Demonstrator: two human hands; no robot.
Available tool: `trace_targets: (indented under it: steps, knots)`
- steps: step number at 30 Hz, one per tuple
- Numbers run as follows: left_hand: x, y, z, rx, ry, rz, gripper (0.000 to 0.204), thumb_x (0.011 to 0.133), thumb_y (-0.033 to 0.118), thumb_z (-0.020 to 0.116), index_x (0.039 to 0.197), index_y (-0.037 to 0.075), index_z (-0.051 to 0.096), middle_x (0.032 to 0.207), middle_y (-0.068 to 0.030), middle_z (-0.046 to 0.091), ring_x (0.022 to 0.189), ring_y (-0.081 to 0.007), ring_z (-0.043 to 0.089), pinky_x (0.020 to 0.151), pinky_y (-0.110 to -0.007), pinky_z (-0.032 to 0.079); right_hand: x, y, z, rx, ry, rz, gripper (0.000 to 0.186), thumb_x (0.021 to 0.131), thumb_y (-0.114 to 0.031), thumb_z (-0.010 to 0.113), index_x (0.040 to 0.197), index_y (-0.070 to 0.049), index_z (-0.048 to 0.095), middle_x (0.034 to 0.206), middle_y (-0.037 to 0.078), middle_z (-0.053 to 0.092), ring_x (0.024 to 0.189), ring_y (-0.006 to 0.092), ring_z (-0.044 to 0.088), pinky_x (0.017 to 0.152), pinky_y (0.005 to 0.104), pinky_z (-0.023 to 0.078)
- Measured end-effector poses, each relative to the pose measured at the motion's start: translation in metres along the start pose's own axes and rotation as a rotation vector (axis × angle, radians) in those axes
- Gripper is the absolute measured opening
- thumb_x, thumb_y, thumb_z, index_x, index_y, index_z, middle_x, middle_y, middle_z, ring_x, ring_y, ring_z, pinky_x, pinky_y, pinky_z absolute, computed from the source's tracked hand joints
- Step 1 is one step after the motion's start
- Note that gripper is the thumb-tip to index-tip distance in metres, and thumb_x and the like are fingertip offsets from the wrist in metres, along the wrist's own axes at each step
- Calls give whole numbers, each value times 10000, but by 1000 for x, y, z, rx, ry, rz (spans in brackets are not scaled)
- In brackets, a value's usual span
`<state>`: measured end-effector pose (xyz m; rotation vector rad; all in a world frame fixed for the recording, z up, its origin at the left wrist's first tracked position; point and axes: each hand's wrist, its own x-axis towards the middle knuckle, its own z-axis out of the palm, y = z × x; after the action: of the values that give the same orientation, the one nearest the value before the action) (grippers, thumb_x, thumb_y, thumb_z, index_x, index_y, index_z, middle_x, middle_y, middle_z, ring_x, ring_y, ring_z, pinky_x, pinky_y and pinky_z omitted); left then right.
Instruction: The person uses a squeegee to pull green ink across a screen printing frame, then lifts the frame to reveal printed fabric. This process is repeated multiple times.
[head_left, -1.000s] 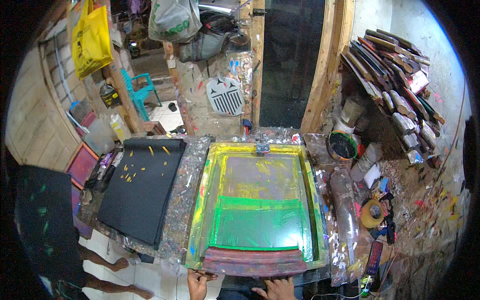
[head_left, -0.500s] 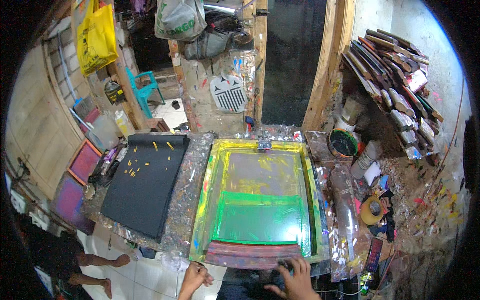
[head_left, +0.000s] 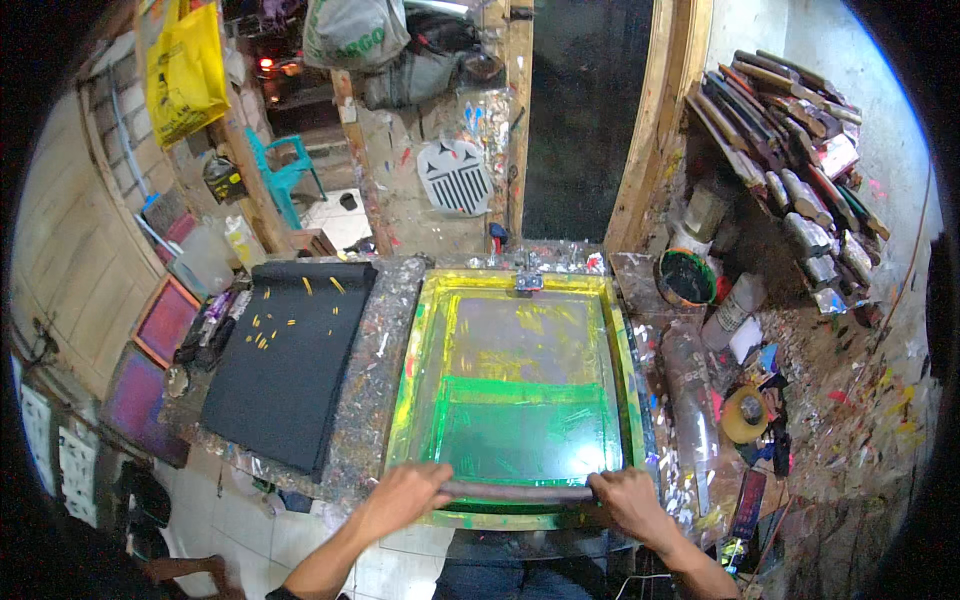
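A squeegee (head_left: pixel 522 492) spans the near end of a silk-screen frame (head_left: pixel 404 400). My left hand (head_left: pixel 410 493) is closed round its left end, and my right hand (head_left: pixel 630 503) grips the right end. The squeegee is tilted, so mostly a narrow edge shows. Ahead of it, green ink (head_left: pixel 520 430) coats the nearer part of the mesh, thinner than a bright band at its far side. The far part of the mesh is grey with yellow smears. What lies beneath the screen is hidden.
A metal hinge clamp (head_left: pixel 529 283) sits at the frame's far edge. Black sheets (head_left: pixel 275 390) with small yellow marks lie to the left. On the right are a paint bucket (head_left: pixel 687 277), a clear bottle (head_left: pixel 690 390) and a tape roll (head_left: pixel 746 414). Several squeegees (head_left: pixel 790 150) are stacked beyond.
Both hands, open half a second ago, have closed on the squeegee's ends. The squeegee has tipped and shifted slightly; the green area now looks thinner. The person at lower left has moved.
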<state>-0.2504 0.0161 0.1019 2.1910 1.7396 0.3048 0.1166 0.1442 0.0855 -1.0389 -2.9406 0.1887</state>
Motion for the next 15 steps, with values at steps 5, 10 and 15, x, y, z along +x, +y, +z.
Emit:
trace_targets:
  steps: [5,10,15]
  knots:
    - [-11,14,37,215,143,-16,411,751,200,842,1049,85,584,930,-121,635,993,-356,689,929,-508,529,-11,11,37,-184,403,-160,242,797,-200,707,1030,-158,656,844,56,651,803,263,683,871,468,553]
    - [113,-61,13,236,349,64,416,798,244,839,1064,41,592,998,-171,660,1016,-423,650,937,-546,506,100,80,13,-37,225,-5,367,767,-248,777,1079,-114,636,875,137,689,825,365,690,703,468,542]
    - [138,-72,21,182,414,59,482,733,332,887,989,59,585,919,-143,641,908,-369,670,758,-466,545,114,84,12,-100,286,-3,308,780,-149,733,1052,-78,607,855,129,660,807,354,689,692,474,543]
